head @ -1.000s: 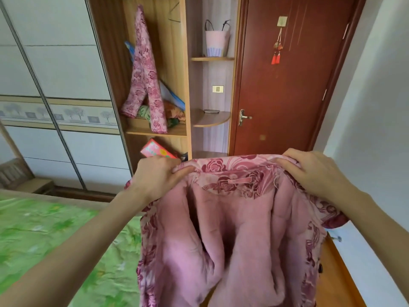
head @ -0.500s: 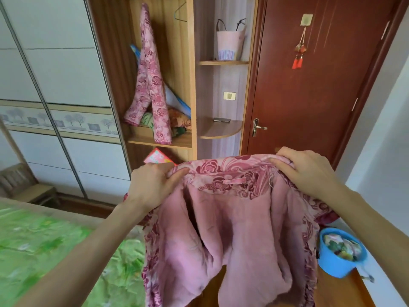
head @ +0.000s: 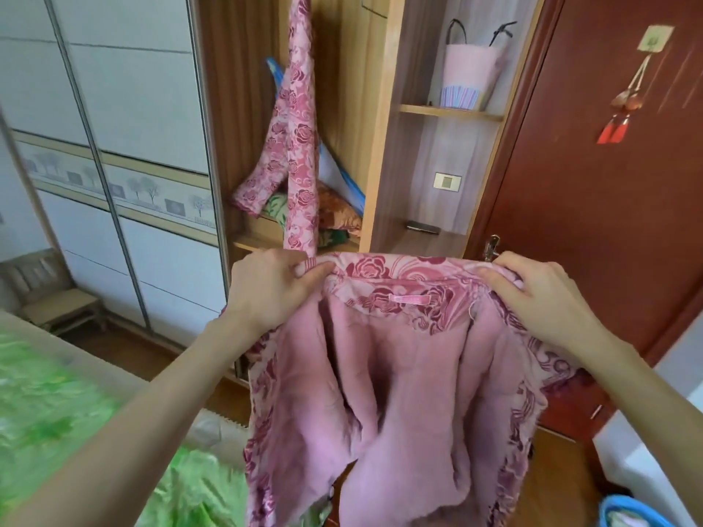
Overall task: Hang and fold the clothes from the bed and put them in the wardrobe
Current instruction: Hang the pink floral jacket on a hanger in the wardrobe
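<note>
A pink padded jacket (head: 399,393) with a rose pattern and fleece lining hangs open in front of me, lining toward me. My left hand (head: 270,287) grips its left shoulder at the collar; my right hand (head: 540,298) grips its right shoulder. Behind it stands the open wardrobe (head: 376,119), where a matching pink rose-patterned garment (head: 295,146) hangs down to a shelf of folded clothes (head: 334,214). The bed (head: 68,420) with its green sheet lies at the lower left.
White sliding wardrobe doors (head: 125,127) fill the left. A small wooden stool (head: 57,298) stands by them. Corner shelves hold a pink bag (head: 468,74) and a dark flat object (head: 422,227). A red-brown door (head: 608,203) is at the right; a blue basin (head: 627,513) sits at the bottom right.
I have moved closer to the wardrobe with the jacket held up; the view has shifted right and nearer. Both hands keep the same hold on the shoulders.
</note>
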Motion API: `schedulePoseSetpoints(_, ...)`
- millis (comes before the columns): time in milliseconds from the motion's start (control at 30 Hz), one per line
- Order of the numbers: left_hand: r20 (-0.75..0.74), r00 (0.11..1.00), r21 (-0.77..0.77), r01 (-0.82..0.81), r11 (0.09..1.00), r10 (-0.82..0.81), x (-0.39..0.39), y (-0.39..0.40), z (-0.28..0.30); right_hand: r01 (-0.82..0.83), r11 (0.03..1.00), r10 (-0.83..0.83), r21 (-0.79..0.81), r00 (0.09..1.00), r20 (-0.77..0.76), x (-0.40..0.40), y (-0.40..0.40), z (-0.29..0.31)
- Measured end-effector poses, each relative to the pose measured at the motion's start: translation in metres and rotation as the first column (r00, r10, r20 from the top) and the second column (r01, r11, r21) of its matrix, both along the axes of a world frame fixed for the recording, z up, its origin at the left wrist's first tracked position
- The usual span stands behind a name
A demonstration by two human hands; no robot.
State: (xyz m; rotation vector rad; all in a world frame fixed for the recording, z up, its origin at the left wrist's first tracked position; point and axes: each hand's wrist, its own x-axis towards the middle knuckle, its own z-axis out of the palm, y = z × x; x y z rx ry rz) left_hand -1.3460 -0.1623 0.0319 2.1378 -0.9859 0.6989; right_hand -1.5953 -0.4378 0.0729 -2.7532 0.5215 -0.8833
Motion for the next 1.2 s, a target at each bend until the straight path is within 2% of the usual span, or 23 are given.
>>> schedulePoseSetpoints(333, -0.039, 0.985, -0.061, -0.173, 0.983, 0.170, 0.108, -0.050, 0.002, -0.198, 0.973, 0.185, 0.116, 0.976, 0.111, 0.158, -0.073, -0.002)
schedulePoseSetpoints(567, -0.069, 0.960, -0.092, -0.278, 0.956, 0.272, 0.160, -0.091, 0.003, -0.391, 0.892, 0.357, 0.226, 0.917, 0.179, 0.269, -0.131, -0.016)
schedulePoseSetpoints(733, -0.062, 0.904, -0.089, -0.427, 0.900, 0.423, 0.194, -0.122, 0.009, -0.538, 0.806, 0.500, 0.247, 0.842, 0.201, 0.342, -0.175, -0.025)
schedulePoseSetpoints(867, -0.003, 0.859, -0.072, -0.511, 0.857, 0.512, 0.220, -0.147, 0.019, -0.629, 0.729, 0.600, 0.270, 0.777, 0.193, 0.392, -0.208, -0.033)
schedulePoseSetpoints(967, 0.049, 0.792, -0.072, -0.605, 0.793, 0.608, 0.239, -0.159, 0.020, -0.700, 0.649, 0.677, 0.298, 0.710, 0.193, 0.425, -0.220, -0.040)
schedulePoseSetpoints(1067, 0.037, 0.730, -0.102, -0.677, 0.729, 0.683, 0.250, -0.166, 0.016, -0.760, 0.571, 0.727, 0.310, 0.644, 0.240, 0.457, -0.222, -0.041)
schedulePoseSetpoints(1200, 0.065, 0.650, -0.063, -0.755, 0.653, 0.757, 0.260, -0.172, 0.013, -0.806, 0.549, 0.787, 0.219, 0.587, 0.187, 0.496, -0.221, -0.031)
